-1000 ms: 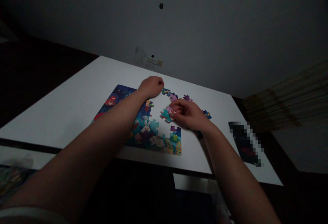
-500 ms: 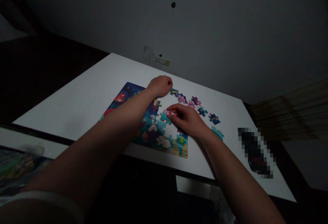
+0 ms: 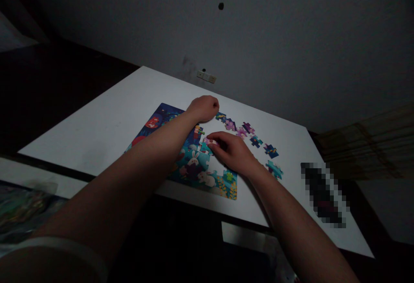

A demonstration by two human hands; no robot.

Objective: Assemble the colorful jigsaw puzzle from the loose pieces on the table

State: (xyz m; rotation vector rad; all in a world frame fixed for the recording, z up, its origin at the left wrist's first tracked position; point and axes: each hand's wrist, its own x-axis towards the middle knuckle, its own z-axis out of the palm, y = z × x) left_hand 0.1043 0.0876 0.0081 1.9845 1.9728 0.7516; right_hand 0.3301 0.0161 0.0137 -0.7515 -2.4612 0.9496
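Note:
A partly assembled jigsaw puzzle (image 3: 194,175) with white rabbits and plants lies on the white table, partly covered by my left forearm. My right hand (image 3: 234,150) pinches a pink and teal puzzle piece (image 3: 207,146) between thumb and fingers, at the gap on the puzzle's right side. Whether the piece is seated cannot be made out. Beyond the puzzle's far edge rests my left hand (image 3: 203,107), curled into a loose fist with its fingertips hidden. Close to it lie a dark blue piece (image 3: 221,117) and a purple piece (image 3: 230,124).
Several loose pieces spread to the right, among them a blue piece (image 3: 271,150) and a teal piece (image 3: 274,169) by my right forearm. A pixelated dark object (image 3: 324,194) lies near the table's right edge. The wall with a socket (image 3: 206,77) stands behind the table (image 3: 106,114).
My right hand has shifted slightly left with the pink and teal piece, and its forearm uncovers more of the teal piece on the right. My left hand stays almost in place.

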